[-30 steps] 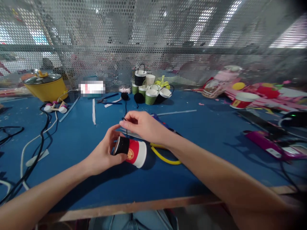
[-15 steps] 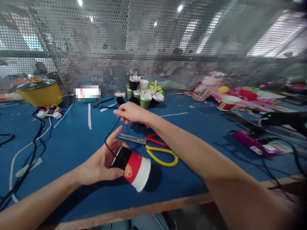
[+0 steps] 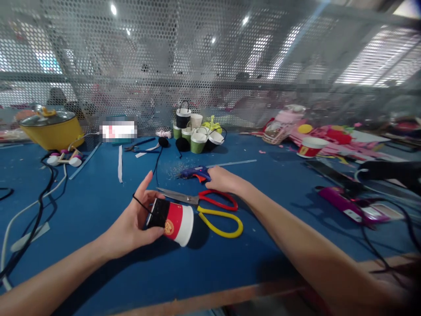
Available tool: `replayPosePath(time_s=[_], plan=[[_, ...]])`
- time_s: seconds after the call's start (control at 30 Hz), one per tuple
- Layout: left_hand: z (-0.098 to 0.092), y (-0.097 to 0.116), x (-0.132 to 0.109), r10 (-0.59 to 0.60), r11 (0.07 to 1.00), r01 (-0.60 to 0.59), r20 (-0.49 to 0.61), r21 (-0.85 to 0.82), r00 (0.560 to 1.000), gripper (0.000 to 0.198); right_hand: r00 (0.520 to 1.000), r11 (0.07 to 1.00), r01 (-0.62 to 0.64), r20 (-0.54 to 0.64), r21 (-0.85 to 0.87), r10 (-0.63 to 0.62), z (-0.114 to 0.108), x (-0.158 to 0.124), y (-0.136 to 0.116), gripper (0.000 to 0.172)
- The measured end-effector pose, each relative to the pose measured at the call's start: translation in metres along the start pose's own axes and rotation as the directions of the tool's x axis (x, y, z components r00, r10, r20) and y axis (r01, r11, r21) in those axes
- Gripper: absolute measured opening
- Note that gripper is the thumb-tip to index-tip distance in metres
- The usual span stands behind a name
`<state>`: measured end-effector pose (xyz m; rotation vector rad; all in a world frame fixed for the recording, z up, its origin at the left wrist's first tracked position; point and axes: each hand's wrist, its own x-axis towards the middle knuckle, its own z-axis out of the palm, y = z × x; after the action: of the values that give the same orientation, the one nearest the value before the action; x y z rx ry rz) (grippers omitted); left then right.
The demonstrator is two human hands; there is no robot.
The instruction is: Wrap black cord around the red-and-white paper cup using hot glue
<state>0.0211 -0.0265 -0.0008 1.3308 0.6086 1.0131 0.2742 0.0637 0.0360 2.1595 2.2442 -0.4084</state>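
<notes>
Left hand (image 3: 131,226) grips cup (image 3: 174,219) (tipped sideways); right hand (image 3: 223,180) touches glue gun (image 3: 194,174).

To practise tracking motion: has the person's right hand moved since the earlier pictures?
Yes. The right hand left the paper cup and moved rightward, now at the glue gun just beyond the scissors' red handle.

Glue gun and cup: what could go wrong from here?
1. Right hand at the glue gun, nozzle pointing left; if hot, it could burn the left hand nearby.
2. Black cord only looped over one finger beside the cup; may slip off.
3. Scissors lie between the hands; easy to snag.
</notes>
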Motion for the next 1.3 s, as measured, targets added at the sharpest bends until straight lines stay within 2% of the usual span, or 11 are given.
replayPosePath(time_s=[0.23,0.3,0.4,0.47,0.57,0.67,0.8,0.93,1.0,1.17,1.3], plan=[[-0.001,0.0,0.002,-0.02,0.999,0.021,-0.021,0.038,1.0,0.102,1.0,0.945,-0.027,-0.003,0.325,0.029,0.0,-0.012,0.007,0.029],[-0.002,-0.001,0.004,-0.007,0.999,0.008,-0.035,0.048,0.999,0.102,1.0,0.917,0.008,-0.001,0.4,-0.009,-0.005,-0.021,0.006,0.027],[-0.004,-0.001,0.008,0.018,0.999,-0.015,-0.049,0.051,0.999,0.101,0.99,0.824,0.113,0.007,0.555,-0.14,-0.012,-0.036,0.002,0.016],[-0.006,0.0,0.011,0.014,0.998,-0.01,-0.062,0.056,0.998,0.101,0.981,0.74,0.162,-0.026,0.652,-0.192,-0.015,-0.045,-0.001,0.025],[-0.007,0.002,0.013,0.005,0.998,0.002,-0.092,0.067,0.996,0.102,0.987,0.67,0.134,-0.035,0.73,-0.159,-0.016,-0.056,-0.009,0.03],[-0.009,0.003,0.015,0.028,0.996,-0.019,-0.116,0.082,0.993,0.102,0.98,0.627,0.078,0.056,0.775,-0.191,-0.015,-0.066,-0.017,0.025],[-0.012,0.0,0.016,0.043,0.993,-0.028,-0.135,0.113,0.99,0.102,0.954,0.657,0.145,0.071,0.74,-0.29,-0.012,-0.078,-0.026,0.02],[-0.015,-0.002,0.017,0.046,0.991,-0.023,-0.17,0.134,0.984,0.102,0.958,0.812,0.276,-0.077,0.514,-0.277,-0.005,-0.086,-0.031,0.019],[-0.017,-0.002,0.017,0.043,0.988,-0.011,-0.205,0.153,0.978,0.103,0.939,0.857,0.344,-0.153,0.384,-0.308,-0.001,-0.089,-0.031,0.022],[-0.017,0.0,0.017,0.016,0.98,0.039,-0.272,0.195,0.962,0.101,0.879,0.843,0.467,-0.246,0.266,-0.409,0.002,-0.091,-0.032,0.012],[-0.016,0.0,0.017,0.019,0.978,0.042,-0.284,0.204,0.959,0.101,0.91,0.85,0.409,-0.22,0.331,-0.352,0.005,-0.093,-0.035,0.012]])
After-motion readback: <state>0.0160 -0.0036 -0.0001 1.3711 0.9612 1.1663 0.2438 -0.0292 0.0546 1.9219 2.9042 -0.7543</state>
